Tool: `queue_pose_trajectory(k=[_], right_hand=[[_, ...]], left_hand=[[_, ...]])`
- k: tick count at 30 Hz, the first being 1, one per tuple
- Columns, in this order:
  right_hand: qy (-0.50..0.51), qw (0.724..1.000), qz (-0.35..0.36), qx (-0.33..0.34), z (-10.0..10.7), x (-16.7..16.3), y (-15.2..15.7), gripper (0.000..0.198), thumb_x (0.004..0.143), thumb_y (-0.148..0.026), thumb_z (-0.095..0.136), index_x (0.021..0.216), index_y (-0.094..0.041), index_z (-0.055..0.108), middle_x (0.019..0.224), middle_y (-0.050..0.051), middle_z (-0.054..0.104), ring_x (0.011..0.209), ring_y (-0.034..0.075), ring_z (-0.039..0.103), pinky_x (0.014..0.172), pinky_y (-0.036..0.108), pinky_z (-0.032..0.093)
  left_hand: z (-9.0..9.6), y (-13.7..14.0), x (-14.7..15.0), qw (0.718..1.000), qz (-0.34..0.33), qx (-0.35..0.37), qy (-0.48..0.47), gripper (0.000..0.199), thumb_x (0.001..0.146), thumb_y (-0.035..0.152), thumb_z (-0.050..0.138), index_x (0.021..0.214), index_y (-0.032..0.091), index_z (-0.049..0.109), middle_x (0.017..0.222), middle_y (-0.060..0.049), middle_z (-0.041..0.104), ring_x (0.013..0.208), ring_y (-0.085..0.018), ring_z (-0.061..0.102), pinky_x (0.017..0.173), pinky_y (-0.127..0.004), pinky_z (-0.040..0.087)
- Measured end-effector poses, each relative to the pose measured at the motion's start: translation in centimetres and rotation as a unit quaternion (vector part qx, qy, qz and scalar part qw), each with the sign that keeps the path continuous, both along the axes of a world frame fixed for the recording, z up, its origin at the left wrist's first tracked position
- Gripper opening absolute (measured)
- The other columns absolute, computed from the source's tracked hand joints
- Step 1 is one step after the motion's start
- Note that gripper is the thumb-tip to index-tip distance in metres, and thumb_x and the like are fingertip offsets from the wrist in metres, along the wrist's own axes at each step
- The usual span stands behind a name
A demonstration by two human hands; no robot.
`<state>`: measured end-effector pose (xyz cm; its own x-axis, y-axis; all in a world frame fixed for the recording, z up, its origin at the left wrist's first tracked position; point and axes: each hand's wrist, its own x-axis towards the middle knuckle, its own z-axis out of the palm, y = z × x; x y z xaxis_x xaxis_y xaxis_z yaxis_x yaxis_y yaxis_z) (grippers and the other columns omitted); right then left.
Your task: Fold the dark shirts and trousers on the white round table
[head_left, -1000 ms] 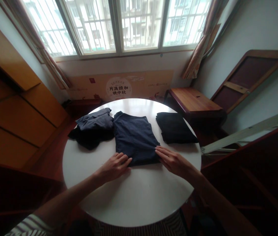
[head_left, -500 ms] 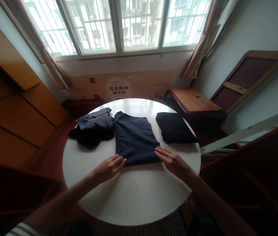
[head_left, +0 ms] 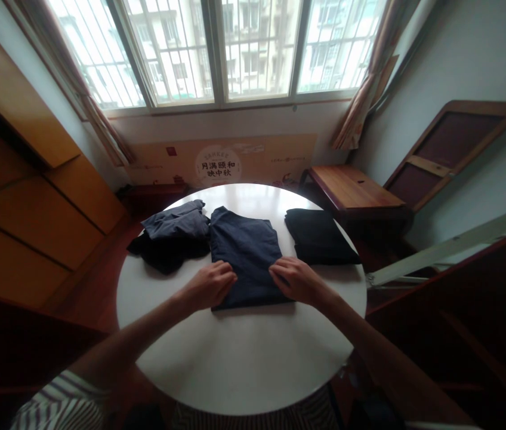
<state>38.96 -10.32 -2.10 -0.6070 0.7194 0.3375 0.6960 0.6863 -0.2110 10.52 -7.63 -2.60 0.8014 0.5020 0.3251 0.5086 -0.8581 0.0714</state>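
Observation:
A navy folded garment (head_left: 248, 245) lies flat on the round white table (head_left: 244, 358), its near edge fairly straight. My left hand (head_left: 215, 283) is over its near left part with curled fingers, which appear to pinch the cloth. On the opposite side, my right hand (head_left: 295, 279) rests at the right edge, fingers bent inward on the fabric in the same way. The fingertips are partly hidden, and the exact kind of garment cannot be made out.
To the left is a crumpled grey garment (head_left: 176, 220) on top of a black one (head_left: 167, 254). A folded black garment (head_left: 320, 236) lies at the right. Beyond the table stand a low wooden table (head_left: 351, 185) and a window wall.
Both hands have moved away from the near corners, up and inward over the navy garment. Their fingers, stretched flatter before, are now curled. The garment itself stays in about the same place.

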Motion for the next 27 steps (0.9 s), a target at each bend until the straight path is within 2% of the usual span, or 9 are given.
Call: queue_pose_trajectory(k=[2, 4, 7, 10, 15, 18, 20, 23, 27], right_hand=[[0.000, 1.000, 0.006, -0.015, 0.2, -2.4, 2.0, 0.030, 0.101, -0.025, 0.041, 0.101, -0.014, 0.068, 0.098, 0.011, 0.069, 0.094, 0.021, 0.063, 0.089, 0.035, 0.047], [-0.014, 0.999, 0.018, -0.033, -0.4, -4.7, 3.3, 0.036, 0.101, -0.037, 0.044, 0.121, -0.014, 0.064, 0.123, 0.015, 0.065, 0.115, 0.027, 0.058, 0.101, 0.044, 0.043], [-0.060, 0.996, 0.000, -0.059, -2.2, -7.1, 3.5, 0.065, 0.095, -0.060, 0.045, 0.146, -0.021, 0.046, 0.155, 0.018, 0.038, 0.141, 0.044, 0.031, 0.108, 0.069, 0.025], [-0.089, 0.993, -0.024, -0.079, -4.0, -7.7, 2.2, 0.076, 0.091, -0.072, 0.038, 0.154, -0.029, 0.034, 0.163, 0.015, 0.015, 0.145, 0.051, 0.011, 0.104, 0.080, 0.009], [-0.096, 0.988, -0.035, -0.114, -4.8, -7.5, -0.1, 0.085, 0.087, -0.080, 0.033, 0.156, -0.032, 0.025, 0.165, 0.014, 0.002, 0.145, 0.052, -0.001, 0.105, 0.078, 0.000], [-0.093, 0.988, -0.029, -0.123, -4.9, -7.6, -0.9, 0.091, 0.084, -0.083, 0.035, 0.157, -0.031, 0.021, 0.165, 0.015, 0.000, 0.146, 0.051, -0.004, 0.106, 0.077, -0.002], [-0.092, 0.987, -0.029, -0.125, -4.9, -7.6, -1.1, 0.092, 0.083, -0.084, 0.035, 0.157, -0.031, 0.021, 0.165, 0.015, 0.000, 0.146, 0.050, -0.005, 0.107, 0.076, -0.002], [-0.092, 0.987, -0.034, -0.128, -5.0, -7.7, -1.2, 0.091, 0.084, -0.083, 0.033, 0.157, -0.031, 0.022, 0.165, 0.014, 0.001, 0.146, 0.049, -0.005, 0.107, 0.076, -0.004], [-0.084, 0.986, -0.033, -0.140, -4.9, -7.7, -1.1, 0.091, 0.084, -0.083, 0.033, 0.157, -0.031, 0.022, 0.164, 0.014, 0.001, 0.146, 0.049, -0.007, 0.107, 0.075, -0.006]], left_hand=[[0.3, 4.0, 1.0, 0.998, 0.061, 0.001, -0.002, 0.028, 0.101, 0.020, 0.038, 0.107, 0.015, 0.064, 0.108, -0.012, 0.066, 0.101, -0.021, 0.062, 0.089, -0.034, 0.050], [0.0, 8.3, 1.7, 0.993, 0.118, 0.003, 0.023, 0.034, 0.100, 0.020, 0.038, 0.123, 0.008, 0.059, 0.132, -0.019, 0.058, 0.126, -0.026, 0.052, 0.105, -0.038, 0.043], [-1.2, 13.4, 2.2, 0.978, 0.178, -0.052, 0.096, 0.049, 0.101, 0.030, 0.039, 0.140, 0.000, 0.047, 0.150, -0.026, 0.040, 0.143, -0.035, 0.033, 0.116, -0.047, 0.029], [-2.8, 16.1, 2.6, 0.961, 0.219, -0.098, 0.135, 0.062, 0.102, 0.046, 0.033, 0.151, 0.007, 0.035, 0.159, -0.021, 0.025, 0.147, -0.039, 0.023, 0.115, -0.058, 0.024], [-4.1, 18.4, 3.7, 0.952, 0.250, -0.103, 0.142, 0.071, 0.099, 0.061, 0.025, 0.156, 0.020, 0.024, 0.163, -0.013, 0.017, 0.149, -0.036, 0.018, 0.115, -0.063, 0.017], [-4.1, 19.4, 4.6, 0.948, 0.265, -0.116, 0.135, 0.067, 0.099, 0.059, 0.028, 0.155, 0.022, 0.029, 0.162, -0.013, 0.022, 0.149, -0.038, 0.016, 0.114, -0.066, 0.013], [-4.0, 19.8, 5.3, 0.952, 0.258, -0.134, 0.098, 0.062, 0.099, 0.053, 0.037, 0.150, 0.020, 0.040, 0.158, -0.016, 0.032, 0.147, -0.041, 0.019, 0.113, -0.069, 0.008], [-3.7, 20.3, 7.0, 0.963, 0.212, -0.162, 0.020, 0.051, 0.097, 0.045, 0.047, 0.139, 0.018, 0.054, 0.146, -0.016, 0.050, 0.141, -0.037, 0.036, 0.115, -0.065, 0.005], [-3.6, 21.3, 10.0, 0.968, 0.169, -0.184, -0.036, 0.049, 0.092, 0.047, 0.057, 0.129, 0.017, 0.063, 0.128, -0.012, 0.065, 0.120, -0.027, 0.059, 0.112, -0.043, 0.033]])
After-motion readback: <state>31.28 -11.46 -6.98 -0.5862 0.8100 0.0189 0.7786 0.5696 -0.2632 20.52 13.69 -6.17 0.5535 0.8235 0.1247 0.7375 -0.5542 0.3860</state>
